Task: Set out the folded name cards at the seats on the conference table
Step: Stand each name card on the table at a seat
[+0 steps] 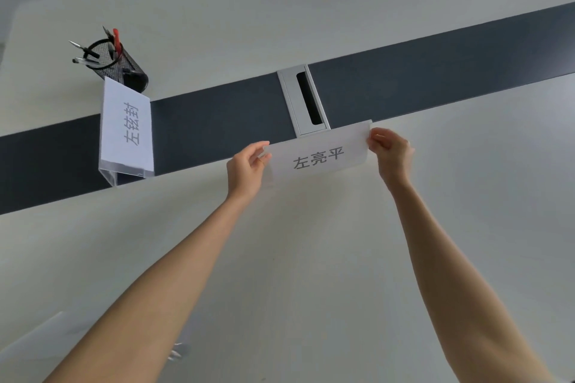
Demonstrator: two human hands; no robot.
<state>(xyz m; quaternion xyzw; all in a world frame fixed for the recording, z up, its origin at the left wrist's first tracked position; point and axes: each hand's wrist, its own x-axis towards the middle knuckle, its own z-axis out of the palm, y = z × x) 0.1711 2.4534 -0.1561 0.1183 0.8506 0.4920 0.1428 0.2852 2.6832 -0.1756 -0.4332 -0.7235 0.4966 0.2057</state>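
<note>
Readable on the name card (319, 154) pinched at its two ends by left hand (245, 169) and right hand (390, 152): 左亮平, in dark characters, upright toward the camera. On the second name card (127, 127), in a clear stand on the dark strip (217, 121): 左铉封, turned sideways.
</note>
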